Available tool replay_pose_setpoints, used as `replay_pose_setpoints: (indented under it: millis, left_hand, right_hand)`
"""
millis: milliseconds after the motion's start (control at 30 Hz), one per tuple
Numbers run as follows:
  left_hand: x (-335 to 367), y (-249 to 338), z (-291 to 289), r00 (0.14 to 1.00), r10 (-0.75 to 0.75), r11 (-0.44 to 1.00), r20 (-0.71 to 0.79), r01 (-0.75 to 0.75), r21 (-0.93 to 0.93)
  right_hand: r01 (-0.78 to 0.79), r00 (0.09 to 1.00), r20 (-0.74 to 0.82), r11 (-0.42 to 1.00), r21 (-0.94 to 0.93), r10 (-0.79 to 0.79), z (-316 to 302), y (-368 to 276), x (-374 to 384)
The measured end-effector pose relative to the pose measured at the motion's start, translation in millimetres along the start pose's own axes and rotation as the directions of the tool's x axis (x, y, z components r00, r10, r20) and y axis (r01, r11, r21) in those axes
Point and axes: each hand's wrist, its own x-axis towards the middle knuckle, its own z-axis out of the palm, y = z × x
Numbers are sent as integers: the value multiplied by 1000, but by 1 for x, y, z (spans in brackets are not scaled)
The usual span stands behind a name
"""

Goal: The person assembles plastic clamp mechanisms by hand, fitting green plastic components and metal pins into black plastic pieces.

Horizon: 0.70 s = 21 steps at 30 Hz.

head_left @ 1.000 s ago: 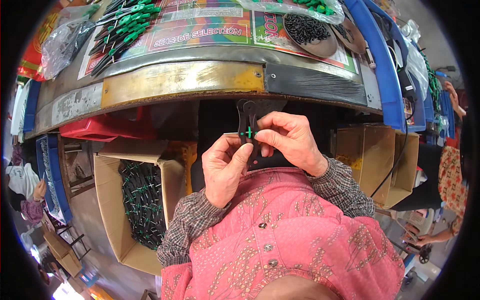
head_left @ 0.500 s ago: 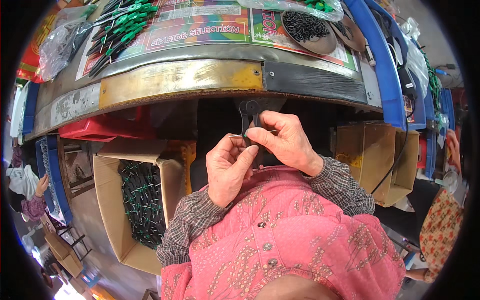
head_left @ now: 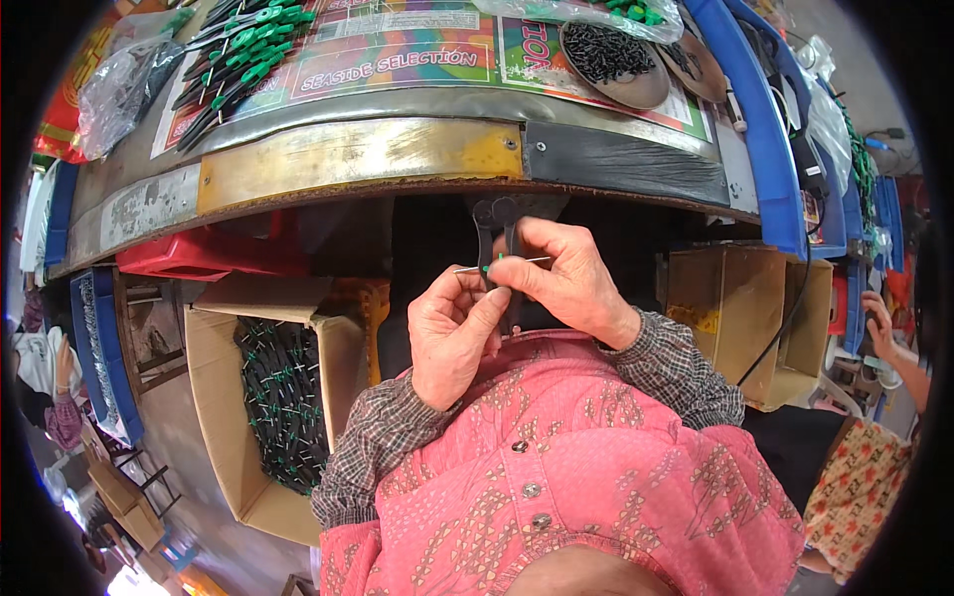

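Note:
In front of my chest, just below the table edge, I hold a black clamp-like plastic piece (head_left: 486, 233) with two arms and rounded ends pointing up. A thin metal pin (head_left: 465, 269) crosses both arms, with bits of green beside it. My left hand (head_left: 444, 343) is closed, thumb and fingers pinching the lower part of the left arm. On the other side my right hand (head_left: 571, 283) is closed around the right arm, its thumb near the green bits. Part of the piece is hidden behind my fingers.
On the table (head_left: 358, 159) lie a pile of black-and-green pieces (head_left: 243, 60) and a dish of small black parts (head_left: 626, 79). A carton (head_left: 221, 387) of similar pieces stands at lower left, another carton (head_left: 730, 308) at right. Other people work at both sides.
More green shows at the pin beside my right thumb. My hands and the black piece have barely moved. At right, another person's arm has reached further into view.

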Motion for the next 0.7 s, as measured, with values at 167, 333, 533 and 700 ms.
replay_pose_setpoints:
  millis: [167, 333, 533, 700]
  left_hand:
    - [0, 0, -2, 1000, -13, 1000, 19, 12, 19]
    - [-1, 0, -2, 999, 5, 1000, 43, -6, 23]
    - [0, 1, -2, 999, -1, 999, 52, -1, 39]
    - [0, 3, -2, 998, 7, 999, 62, -9, 37]
  right_hand:
    - [34, 999, -22, 989, 142, -31, 1, 0, 1]
    - [5, 1000, 18, 984, 180, -9, 1, 0, 1]
    - [-12, 998, 57, 984, 177, 2, -6, -1, 1]
    - [80, 997, -9, 973, 215, -80, 0, -1, 1]
